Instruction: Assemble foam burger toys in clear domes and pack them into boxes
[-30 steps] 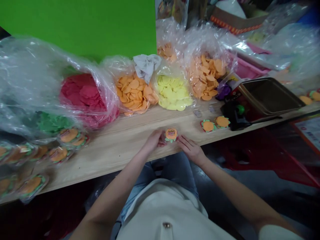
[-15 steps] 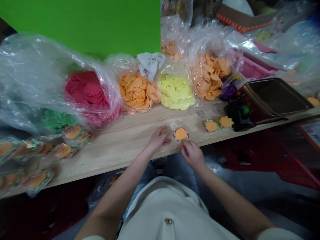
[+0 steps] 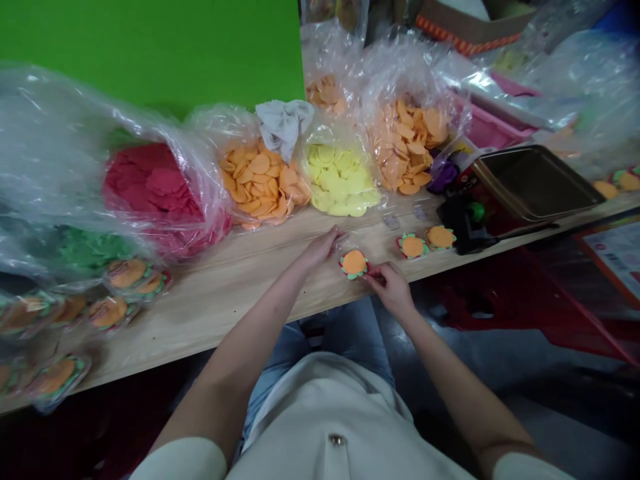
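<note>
2 hands (image 3: 393, 288) beside 1 felt burger (image 3: 354, 263)

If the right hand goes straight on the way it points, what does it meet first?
The orange felt piece with green edging; the fingertips of the right hand seem already at its edge, though depth is unclear.

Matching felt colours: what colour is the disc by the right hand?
Orange felt disc, green-red rim; clearest in head view.

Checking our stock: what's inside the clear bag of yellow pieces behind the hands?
The clear plastic bag holds a heap of flat, rounded yellow pieces. Only those against the plastic show; anything deeper in the pile is covered by them.
</note>
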`<control>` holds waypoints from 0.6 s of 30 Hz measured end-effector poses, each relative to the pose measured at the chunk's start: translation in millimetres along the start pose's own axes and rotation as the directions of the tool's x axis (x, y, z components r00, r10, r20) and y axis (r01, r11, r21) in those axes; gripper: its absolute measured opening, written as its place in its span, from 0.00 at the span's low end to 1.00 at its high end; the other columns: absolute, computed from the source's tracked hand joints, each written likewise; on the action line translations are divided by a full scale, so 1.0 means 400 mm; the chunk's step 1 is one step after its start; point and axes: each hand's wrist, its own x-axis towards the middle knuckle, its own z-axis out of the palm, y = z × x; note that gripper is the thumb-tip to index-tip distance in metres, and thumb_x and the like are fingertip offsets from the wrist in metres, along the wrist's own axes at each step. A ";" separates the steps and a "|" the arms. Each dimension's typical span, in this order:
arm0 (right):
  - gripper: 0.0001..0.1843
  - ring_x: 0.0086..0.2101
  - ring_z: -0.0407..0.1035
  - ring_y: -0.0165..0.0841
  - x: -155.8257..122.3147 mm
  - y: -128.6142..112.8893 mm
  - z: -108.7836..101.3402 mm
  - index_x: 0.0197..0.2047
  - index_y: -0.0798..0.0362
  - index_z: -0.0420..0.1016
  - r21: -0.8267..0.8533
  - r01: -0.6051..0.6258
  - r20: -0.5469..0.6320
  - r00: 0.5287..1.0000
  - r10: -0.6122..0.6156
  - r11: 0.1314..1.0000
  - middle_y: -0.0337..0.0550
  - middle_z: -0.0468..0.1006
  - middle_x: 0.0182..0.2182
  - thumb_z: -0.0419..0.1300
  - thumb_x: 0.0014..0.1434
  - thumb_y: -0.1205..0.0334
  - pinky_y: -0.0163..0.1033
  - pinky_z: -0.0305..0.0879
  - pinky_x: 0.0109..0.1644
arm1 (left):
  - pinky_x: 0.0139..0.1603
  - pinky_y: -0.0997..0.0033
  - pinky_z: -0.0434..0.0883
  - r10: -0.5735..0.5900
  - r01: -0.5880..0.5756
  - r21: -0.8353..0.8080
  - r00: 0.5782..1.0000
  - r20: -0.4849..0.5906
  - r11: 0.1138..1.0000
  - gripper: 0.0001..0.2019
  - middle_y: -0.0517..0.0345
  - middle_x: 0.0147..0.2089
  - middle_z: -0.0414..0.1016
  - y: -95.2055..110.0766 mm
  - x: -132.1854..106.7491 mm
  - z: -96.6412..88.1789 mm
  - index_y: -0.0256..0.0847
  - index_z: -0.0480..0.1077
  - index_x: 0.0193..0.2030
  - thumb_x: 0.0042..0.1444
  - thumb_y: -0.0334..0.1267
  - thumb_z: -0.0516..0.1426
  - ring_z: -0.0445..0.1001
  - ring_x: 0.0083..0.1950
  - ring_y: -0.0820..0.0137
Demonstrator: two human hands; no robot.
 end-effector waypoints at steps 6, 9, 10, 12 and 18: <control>0.11 0.31 0.62 0.34 0.067 -0.008 -0.004 0.27 0.52 0.66 -0.105 0.065 0.159 0.986 -0.047 0.992 0.40 0.66 0.27 0.61 0.52 0.55 0.38 0.59 0.34 | 0.52 0.65 0.62 0.096 -0.073 -0.144 0.982 0.160 0.987 0.23 0.49 0.57 0.67 0.005 -0.025 0.021 0.38 0.67 0.52 0.58 0.51 0.46 0.66 0.55 0.63; 0.11 0.29 0.62 0.33 0.083 -0.011 -0.005 0.27 0.53 0.66 -0.091 0.046 0.187 0.982 -0.028 0.995 0.39 0.65 0.26 0.61 0.51 0.55 0.38 0.59 0.34 | 0.54 0.66 0.61 0.145 -0.130 -0.093 0.974 0.174 0.987 0.20 0.50 0.56 0.68 0.004 -0.035 0.022 0.39 0.68 0.51 0.55 0.46 0.52 0.65 0.55 0.64; 0.11 0.29 0.62 0.32 0.082 -0.009 -0.011 0.27 0.53 0.66 -0.046 0.026 0.221 0.975 -0.015 0.999 0.39 0.66 0.26 0.61 0.50 0.55 0.38 0.60 0.33 | 0.54 0.67 0.61 0.155 -0.146 -0.060 0.972 0.179 0.987 0.20 0.50 0.54 0.69 0.001 -0.036 0.020 0.39 0.68 0.51 0.54 0.45 0.54 0.66 0.54 0.65; 0.11 0.29 0.64 0.32 0.072 0.000 -0.028 0.29 0.53 0.66 0.106 -0.050 0.301 0.953 0.016 0.993 0.38 0.68 0.26 0.61 0.50 0.54 0.39 0.62 0.34 | 0.52 0.67 0.62 0.184 -0.187 -0.004 0.967 0.177 0.982 0.21 0.51 0.51 0.70 -0.009 -0.037 0.018 0.39 0.66 0.52 0.52 0.43 0.56 0.67 0.51 0.66; 0.11 0.20 0.68 0.33 0.039 0.016 -0.046 0.37 0.49 0.60 0.514 -0.502 0.214 0.860 0.462 0.696 0.37 0.70 0.23 0.52 0.56 0.51 0.39 0.64 0.20 | 0.53 0.66 0.60 0.288 -0.270 0.313 0.958 -0.011 0.910 0.27 0.47 0.52 0.68 -0.050 -0.056 0.026 0.39 0.69 0.49 0.40 0.46 0.64 0.66 0.52 0.61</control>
